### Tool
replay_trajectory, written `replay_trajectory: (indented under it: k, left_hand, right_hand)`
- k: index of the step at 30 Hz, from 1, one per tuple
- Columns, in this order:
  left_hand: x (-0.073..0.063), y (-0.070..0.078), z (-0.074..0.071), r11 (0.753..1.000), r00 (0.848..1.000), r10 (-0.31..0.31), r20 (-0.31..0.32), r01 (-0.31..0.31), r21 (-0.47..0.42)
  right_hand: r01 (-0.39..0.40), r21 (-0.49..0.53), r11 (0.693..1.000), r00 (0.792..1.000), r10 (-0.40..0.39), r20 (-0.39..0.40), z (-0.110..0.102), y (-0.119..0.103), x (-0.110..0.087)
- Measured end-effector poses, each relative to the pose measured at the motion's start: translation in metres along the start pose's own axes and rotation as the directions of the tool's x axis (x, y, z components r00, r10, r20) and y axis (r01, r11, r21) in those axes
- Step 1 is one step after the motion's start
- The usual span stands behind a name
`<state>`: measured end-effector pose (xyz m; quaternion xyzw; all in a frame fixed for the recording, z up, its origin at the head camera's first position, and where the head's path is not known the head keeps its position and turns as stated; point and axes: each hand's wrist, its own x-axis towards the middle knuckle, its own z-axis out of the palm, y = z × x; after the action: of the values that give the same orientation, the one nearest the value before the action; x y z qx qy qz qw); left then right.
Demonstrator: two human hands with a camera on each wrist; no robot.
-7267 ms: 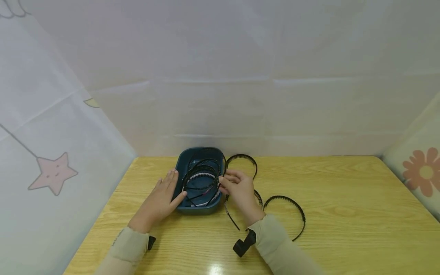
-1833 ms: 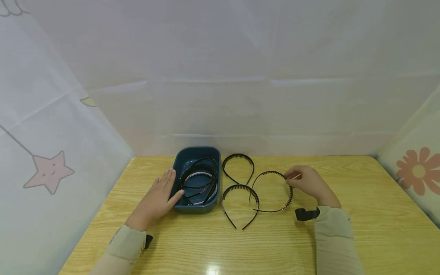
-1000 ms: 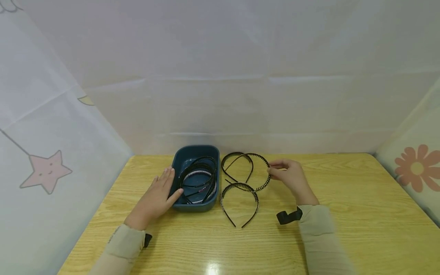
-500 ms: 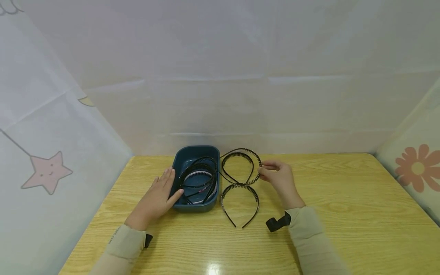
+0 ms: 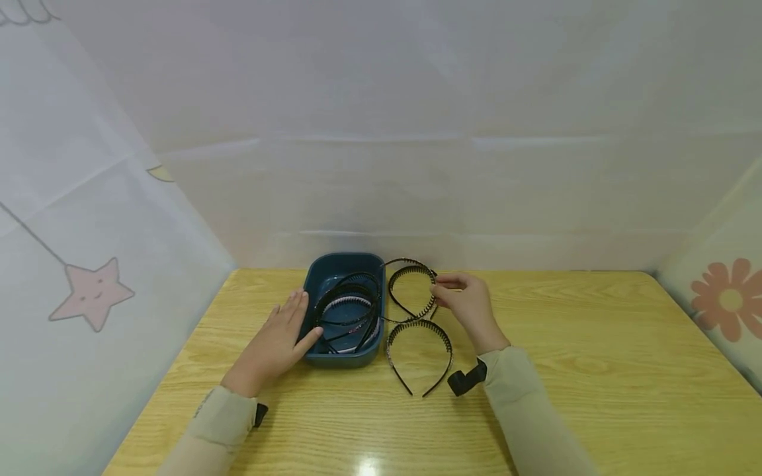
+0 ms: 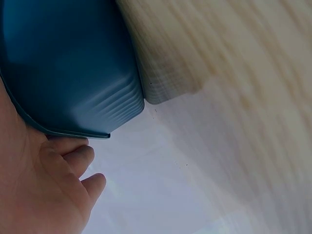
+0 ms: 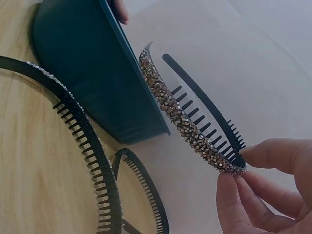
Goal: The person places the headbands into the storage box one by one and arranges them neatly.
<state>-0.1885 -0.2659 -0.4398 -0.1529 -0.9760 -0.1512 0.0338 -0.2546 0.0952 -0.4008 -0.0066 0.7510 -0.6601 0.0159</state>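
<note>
My right hand (image 5: 470, 307) pinches a black toothed headband (image 7: 187, 127) between thumb and fingers, at its curved top. Glittering stones cover the band's outer side, and it is held above the table, its ends towards the blue bin (image 5: 345, 361). Inside the bin lie several dark headbands (image 5: 351, 289), one with a pale band. My left hand (image 5: 270, 347) rests against the bin's left side, fingers straight, thumb at the near-left rim. To the bin's right, one black headband (image 5: 393, 291) lies behind the held one. A stone-trimmed headband (image 5: 449, 347) lies nearer me.
The wooden table (image 5: 595, 350) extends right and towards me. A pale cloth backdrop (image 5: 381, 185) rises at its far edge. Printed side cloths show a pink star (image 5: 92, 293) and an orange flower (image 5: 729, 297).
Since the first frame, a headband at the right has been picked up by my right hand. It has come left over the far headband to the bin's right rim. My left hand stays put.
</note>
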Motion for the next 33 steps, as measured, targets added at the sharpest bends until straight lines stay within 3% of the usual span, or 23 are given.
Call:
replay_trajectory:
  k: [6, 13, 23, 33]
  left_hand:
    - [0.001, -0.001, 0.0, 1.0, 1.0, 0.002, 0.007, -0.002, 0.005]
    - [-0.001, -0.001, 0.0, 1.0, 1.0, 0.001, 0.003, -0.001, 0.003]
    - [0.0, 0.001, -0.002, 1.0, 1.0, -0.003, 0.0, 0.003, -0.005]
    - [-0.002, 0.002, -0.003, 1.0, 1.0, -0.003, 0.002, 0.003, -0.002]
  right_hand:
    - [0.06, -0.136, 0.989, 0.998, -0.054, 0.044, 0.014, -0.017, 0.016]
    - [0.122, -0.302, 0.945, 0.99, -0.093, 0.107, 0.036, -0.036, 0.031]
    - [0.236, -0.356, 0.904, 0.97, -0.199, 0.138, 0.061, -0.045, 0.049]
    - [0.254, -0.383, 0.888, 0.967, -0.222, 0.126, 0.094, -0.043, 0.05]
